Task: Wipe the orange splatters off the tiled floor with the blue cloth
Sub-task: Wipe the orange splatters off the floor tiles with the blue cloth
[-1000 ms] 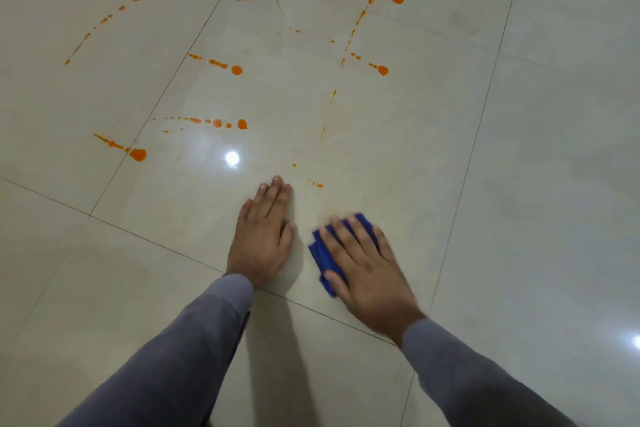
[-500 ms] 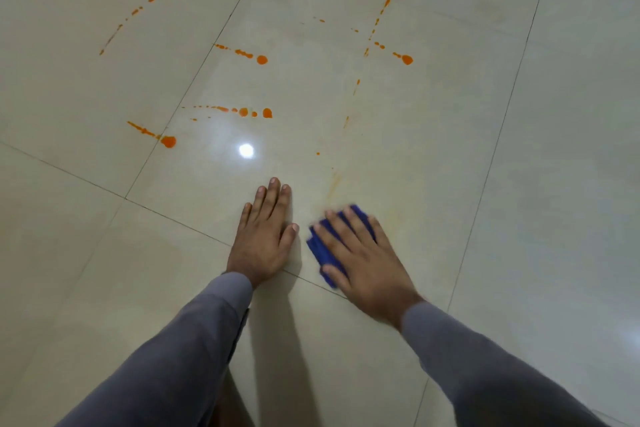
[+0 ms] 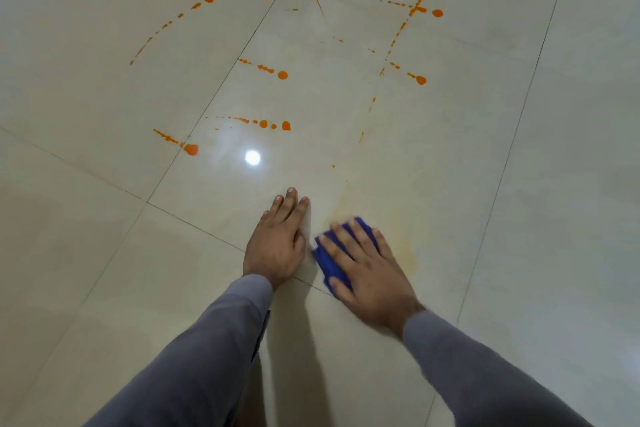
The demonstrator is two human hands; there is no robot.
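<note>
- The right hand (image 3: 367, 267) lies flat, fingers spread, pressing the folded dark-blue cloth (image 3: 332, 260) onto the glossy cream tiled floor (image 3: 554, 184), likely to scrub with full palm weight
- The left hand (image 3: 277, 243), fingers straight and together, rests just left, probably bracing
- Orange splatters (image 3: 273, 73) lie farther off
- A faint orange smear (image 3: 405, 246) shows right of the cloth, which is mostly hidden and blurred

Soft, even indoor light falls on the glossy floor (image 3: 450, 184), with one small round white glare spot (image 3: 252, 158) reflecting a lamp overhead. A dim shadow (image 3: 294, 340) lies between the sleeves. The cloth (image 3: 329, 263) and the right hand (image 3: 367, 270) are slightly motion-blurred, and the grout lines bow toward the frame edges.
</note>
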